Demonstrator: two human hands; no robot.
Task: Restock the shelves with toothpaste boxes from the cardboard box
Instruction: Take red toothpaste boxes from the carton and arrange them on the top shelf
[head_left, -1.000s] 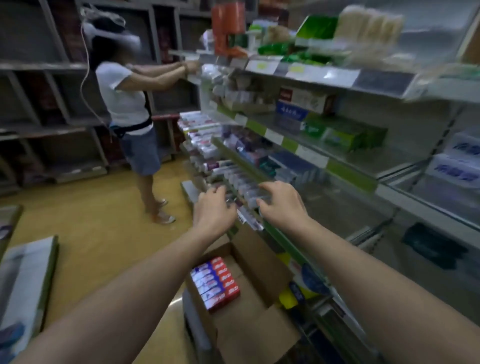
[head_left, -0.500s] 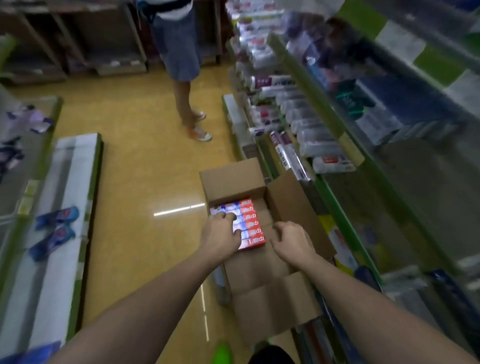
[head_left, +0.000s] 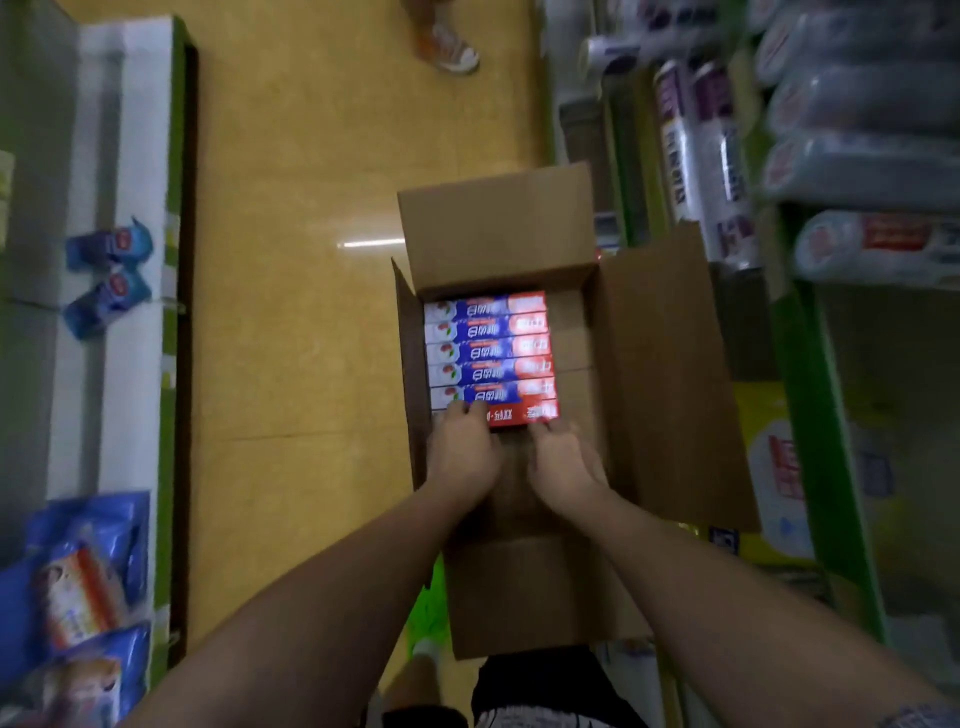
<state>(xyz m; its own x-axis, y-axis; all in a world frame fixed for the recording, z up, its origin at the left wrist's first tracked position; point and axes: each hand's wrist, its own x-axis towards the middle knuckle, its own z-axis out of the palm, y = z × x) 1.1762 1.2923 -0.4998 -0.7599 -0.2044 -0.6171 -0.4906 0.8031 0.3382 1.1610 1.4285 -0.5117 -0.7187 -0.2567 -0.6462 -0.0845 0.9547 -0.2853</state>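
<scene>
Both hands are down in the open cardboard box (head_left: 660, 374) on the floor: left hand (head_left: 461, 453) and right hand (head_left: 563, 460) curl fingers onto the nearest toothpaste box (head_left: 519, 413), front of the row.

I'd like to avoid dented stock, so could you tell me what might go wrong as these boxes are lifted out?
Both hands, left and right, touch only the nearest toothpaste box; it may snag its neighbours. The cardboard box has an open flap against the shelf, which could catch a rising arm.
</scene>
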